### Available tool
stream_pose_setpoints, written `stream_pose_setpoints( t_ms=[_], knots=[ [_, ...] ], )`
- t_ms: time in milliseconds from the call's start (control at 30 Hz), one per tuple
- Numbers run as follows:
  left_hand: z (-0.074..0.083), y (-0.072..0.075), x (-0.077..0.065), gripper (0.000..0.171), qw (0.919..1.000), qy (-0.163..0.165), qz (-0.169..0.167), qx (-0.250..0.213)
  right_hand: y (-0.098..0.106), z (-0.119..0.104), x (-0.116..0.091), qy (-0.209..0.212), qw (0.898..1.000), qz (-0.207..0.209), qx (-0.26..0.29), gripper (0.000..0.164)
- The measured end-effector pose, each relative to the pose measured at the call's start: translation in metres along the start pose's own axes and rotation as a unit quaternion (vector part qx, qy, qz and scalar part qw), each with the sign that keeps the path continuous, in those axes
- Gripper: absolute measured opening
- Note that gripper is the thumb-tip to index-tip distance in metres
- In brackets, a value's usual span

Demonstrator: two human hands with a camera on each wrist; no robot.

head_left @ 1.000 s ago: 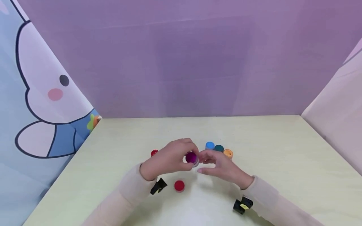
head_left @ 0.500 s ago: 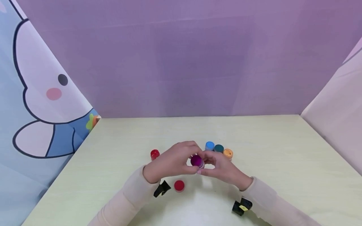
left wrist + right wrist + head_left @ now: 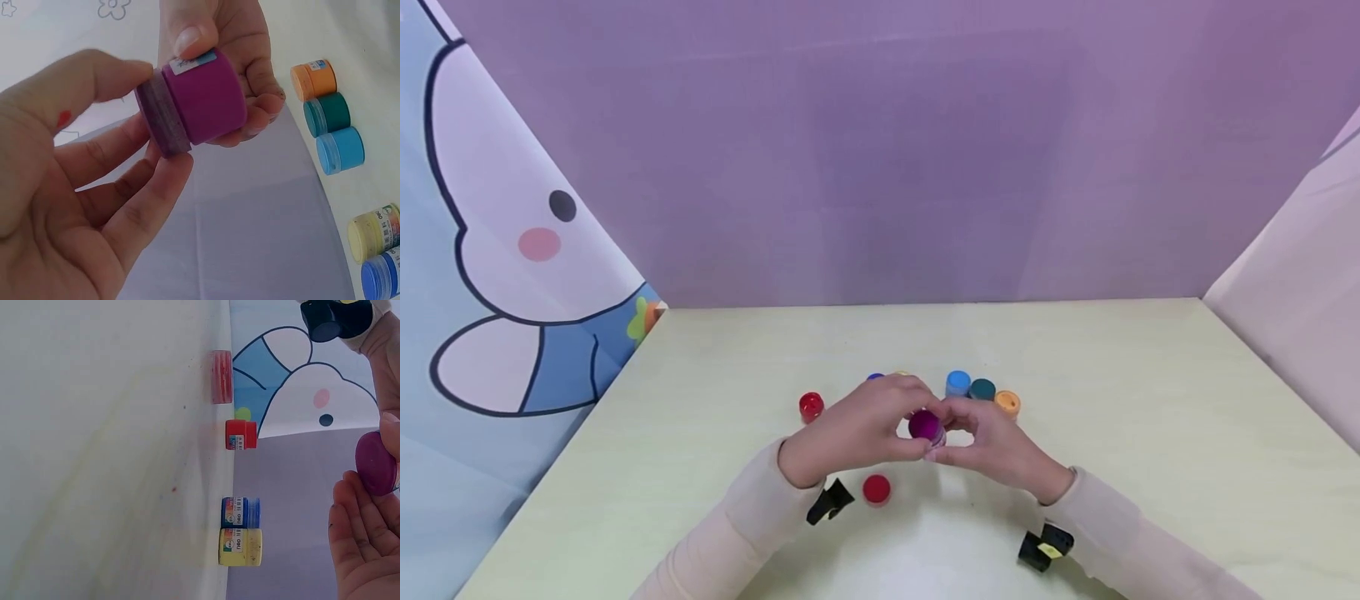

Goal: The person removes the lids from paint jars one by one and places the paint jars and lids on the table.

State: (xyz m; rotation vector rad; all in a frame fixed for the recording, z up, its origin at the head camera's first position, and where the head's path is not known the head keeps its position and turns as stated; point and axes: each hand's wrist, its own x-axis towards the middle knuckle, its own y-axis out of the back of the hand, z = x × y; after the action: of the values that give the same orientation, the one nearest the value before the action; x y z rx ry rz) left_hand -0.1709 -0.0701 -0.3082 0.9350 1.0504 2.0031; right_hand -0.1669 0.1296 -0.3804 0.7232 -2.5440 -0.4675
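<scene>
A small purple paint jar [image 3: 927,426] is held tilted between both hands above the table. My left hand [image 3: 861,425] curls its thumb and fingertips round the ribbed rim end, clearest in the left wrist view. My right hand [image 3: 996,444] reaches in from the other side. Its thumb [image 3: 195,39] lies by the label on the smooth body of the jar, with fingers behind it. In the right wrist view the purple round face [image 3: 375,464] shows, next to the outstretched fingers [image 3: 353,515]. Whether the lid is fully on cannot be told.
A red jar [image 3: 811,407] stands at left. A red disc [image 3: 876,490], perhaps a lid, lies near the front. Light blue [image 3: 958,383], dark green [image 3: 982,390] and orange [image 3: 1007,403] jars stand behind the right hand. Blue [image 3: 240,513] and yellow [image 3: 240,547] jars stand together farther back.
My left hand has brought the purple jar slightly right, and my right hand has closed onto it. In the last half second both hands have hardly moved; the head view has tilted slightly.
</scene>
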Motion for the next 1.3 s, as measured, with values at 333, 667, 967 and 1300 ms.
stream_pose_setpoints(
  t_ms=[333,667,967,1300],
  knots=[
    [0.002,0.001,0.0,0.023,1.0,0.002,0.004,0.006,-0.001,-0.036,0.001,-0.013,0.999,0.026,-0.017,0.028],
    [0.004,-0.001,0.002,0.026,0.9989,0.028,-0.023,0.028,-0.002,-0.034,0.001,-0.003,0.999,0.039,-0.033,0.029],
    [0.004,-0.006,0.001,0.023,0.9985,0.044,0.008,0.033,-0.004,-0.034,0.002,0.0,0.996,0.073,-0.059,0.028],
    [0.0,-0.006,0.003,0.029,0.9968,0.078,0.015,0.013,-0.002,-0.002,0.002,-0.016,0.998,0.05,-0.039,0.031]
  ],
)
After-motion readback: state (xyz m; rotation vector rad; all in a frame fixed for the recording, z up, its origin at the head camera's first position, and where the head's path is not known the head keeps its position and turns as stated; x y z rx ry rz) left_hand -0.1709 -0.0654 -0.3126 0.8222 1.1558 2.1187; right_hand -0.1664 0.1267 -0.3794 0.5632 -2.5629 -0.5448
